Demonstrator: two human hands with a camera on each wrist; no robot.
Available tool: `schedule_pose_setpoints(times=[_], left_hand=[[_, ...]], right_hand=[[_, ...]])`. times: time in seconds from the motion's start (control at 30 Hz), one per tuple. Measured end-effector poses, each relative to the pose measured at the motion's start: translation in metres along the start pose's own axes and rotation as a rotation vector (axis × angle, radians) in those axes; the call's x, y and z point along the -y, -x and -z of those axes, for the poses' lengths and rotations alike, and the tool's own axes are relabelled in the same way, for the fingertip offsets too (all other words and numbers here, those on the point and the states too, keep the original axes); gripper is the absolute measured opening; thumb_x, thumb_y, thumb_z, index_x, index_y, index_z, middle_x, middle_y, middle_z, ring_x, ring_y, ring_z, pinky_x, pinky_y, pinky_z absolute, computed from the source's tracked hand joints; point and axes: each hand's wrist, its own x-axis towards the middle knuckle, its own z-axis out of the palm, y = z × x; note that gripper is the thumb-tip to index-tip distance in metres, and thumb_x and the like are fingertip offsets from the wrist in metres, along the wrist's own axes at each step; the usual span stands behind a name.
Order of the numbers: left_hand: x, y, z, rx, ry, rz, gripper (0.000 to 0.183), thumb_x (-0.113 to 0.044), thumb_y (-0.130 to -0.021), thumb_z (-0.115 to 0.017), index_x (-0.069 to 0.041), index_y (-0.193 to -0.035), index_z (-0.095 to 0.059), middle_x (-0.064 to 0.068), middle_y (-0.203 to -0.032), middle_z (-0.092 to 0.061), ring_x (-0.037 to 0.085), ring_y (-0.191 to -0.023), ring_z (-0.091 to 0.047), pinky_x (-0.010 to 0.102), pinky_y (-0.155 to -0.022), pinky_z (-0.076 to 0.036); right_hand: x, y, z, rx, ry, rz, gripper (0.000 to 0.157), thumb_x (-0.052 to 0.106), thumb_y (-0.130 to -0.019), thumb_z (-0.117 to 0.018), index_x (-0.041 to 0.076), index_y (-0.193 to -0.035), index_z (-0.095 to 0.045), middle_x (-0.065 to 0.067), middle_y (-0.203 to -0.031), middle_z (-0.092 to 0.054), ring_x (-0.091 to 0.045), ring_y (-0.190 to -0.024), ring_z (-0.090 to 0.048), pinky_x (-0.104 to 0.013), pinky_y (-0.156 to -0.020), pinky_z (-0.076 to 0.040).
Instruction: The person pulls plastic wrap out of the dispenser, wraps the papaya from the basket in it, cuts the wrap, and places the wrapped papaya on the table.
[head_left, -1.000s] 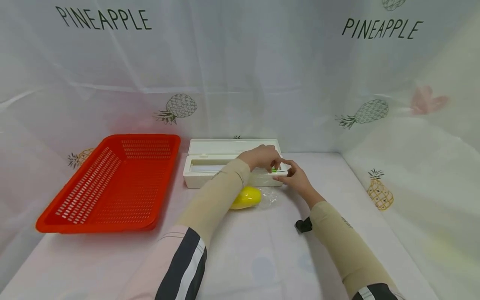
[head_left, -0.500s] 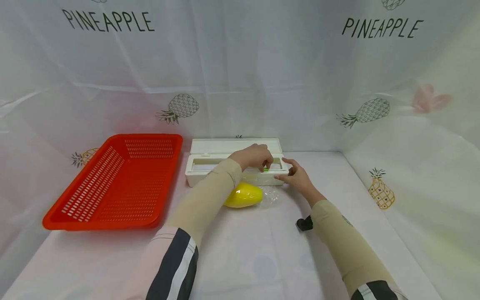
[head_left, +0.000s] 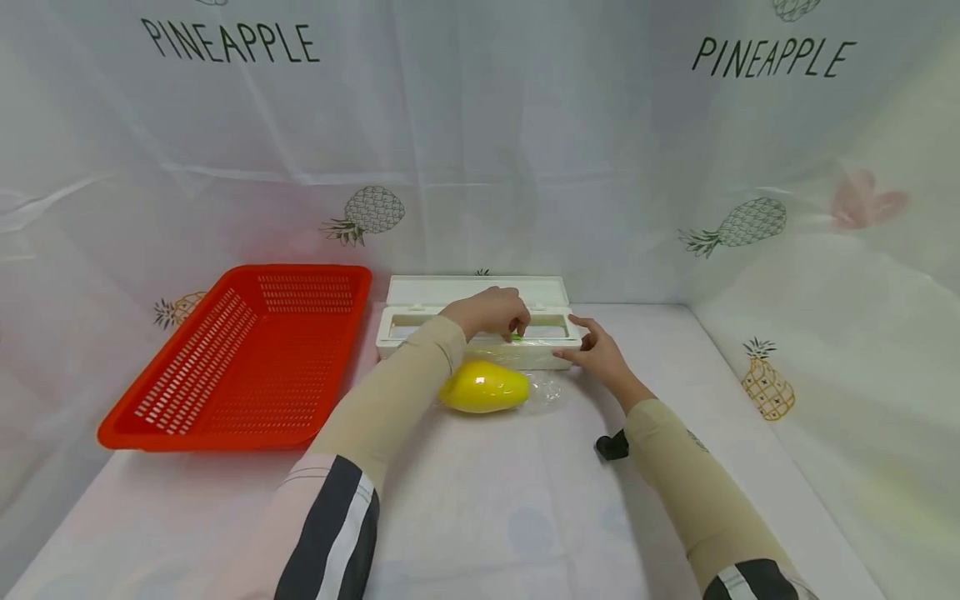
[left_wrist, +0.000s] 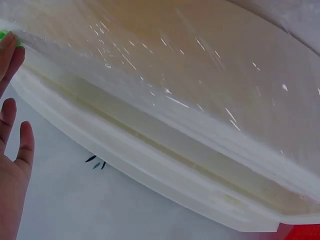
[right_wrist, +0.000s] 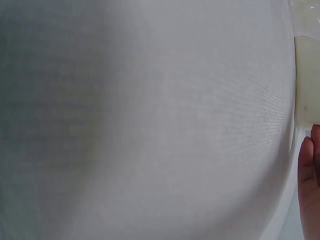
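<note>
The left hand [head_left: 489, 313] is bending down over the box [head_left: 397, 344], its fingertips closing on the small green slider [head_left: 517, 337] at the front edge of the top. In the left wrist view a finger is pressing against the slider's green side while two other fingers are hanging loose and apart; the thumb is not showing clearly. The right hand [head_left: 602, 364] is holding the right end of the box between thumb and forefinger, the forefinger resting at the back of the top and the thumb pressing on the front. The right wrist view is showing only part of this hand, at the edge. The box is lying along the back of the table [head_left: 480, 517], its lid [head_left: 528, 290] tipping back behind it. Clear film [left_wrist: 200, 70] is stretching along the box, beside the long slot. Just in front, a yellow thing [head_left: 486, 387] is lying partly behind the left sleeve [head_left: 405, 383], crumpled film showing at its right end. A red basket [head_left: 300, 358] is standing to the left.
</note>
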Motion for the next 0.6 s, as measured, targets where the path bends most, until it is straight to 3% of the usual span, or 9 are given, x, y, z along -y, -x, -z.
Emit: schedule_pose_setpoints(times=[0.6], left_hand=[[0.028, 0.037, -0.001, 0.022, 0.071, 0.058, 0.010, -0.013, -0.084, -0.077, -0.018, -0.092, -0.073, -0.001, -0.087, -0.059, 0.016, -0.087, -0.049, 0.028, -0.080, -0.044]], right_hand=[[0.002, 0.003, 0.001, 0.007, 0.009, -0.016, 0.085, 0.037, -0.079, -0.081, 0.023, -0.150, -0.038, -0.011, -0.087, -0.049, -0.025, -0.077, -0.043, -0.032, -0.067, -0.039]])
